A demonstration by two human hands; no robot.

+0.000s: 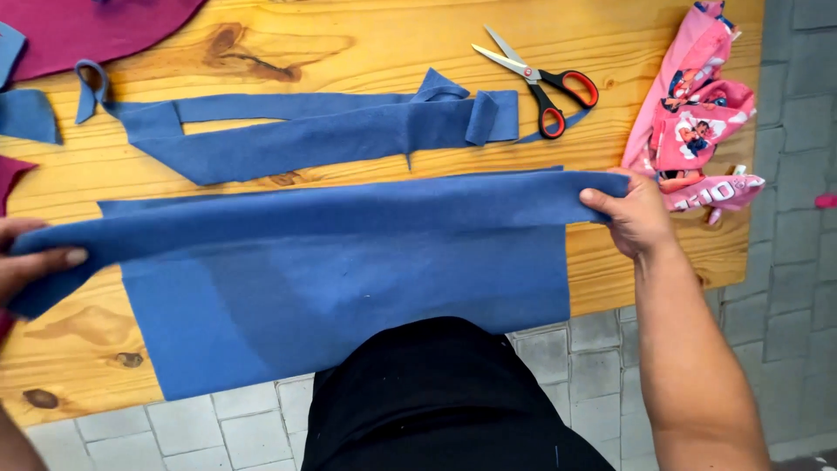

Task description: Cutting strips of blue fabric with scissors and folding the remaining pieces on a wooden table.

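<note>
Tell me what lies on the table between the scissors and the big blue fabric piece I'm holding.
In the head view, cut blue fabric strips lie on the wooden table between the red-handled scissors and the large blue fabric piece.

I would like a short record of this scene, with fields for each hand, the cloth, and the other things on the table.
left hand: grips the left end of the blue cloth
right hand: grips its right end
blue cloth: folded over, lifted along the top edge
blue strips: lie behind it
scissors: open, red and black handles
pink printed fabric: bunched at the table's right edge
table: wooden
</note>
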